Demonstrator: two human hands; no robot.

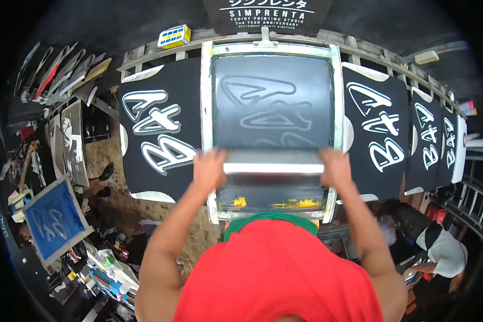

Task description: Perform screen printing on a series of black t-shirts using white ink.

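Observation:
My left hand point(210, 167) and my right hand point(335, 167) are closed on the two ends of a long squeegee point(273, 167), slightly blurred, lying across the lower half of a screen-printing screen point(273, 75). Its pale frame point(206, 96) sits between dark printing boards. Faint outlined lettering shows on the grey mesh above the squeegee, and yellow patches point(306, 203) lie below it. A black shirt point(137, 80) with white and grey lettering is on the board to the left. More printed black shirts point(386, 88) line the right side.
A rail runs behind the boards with a yellow-and-white box point(174, 36) on it. At left are a blue screen point(51, 214), stacked screens and cluttered materials. Another person point(448, 255) in a white top is bent over at lower right, near a metal ladder point(472, 209).

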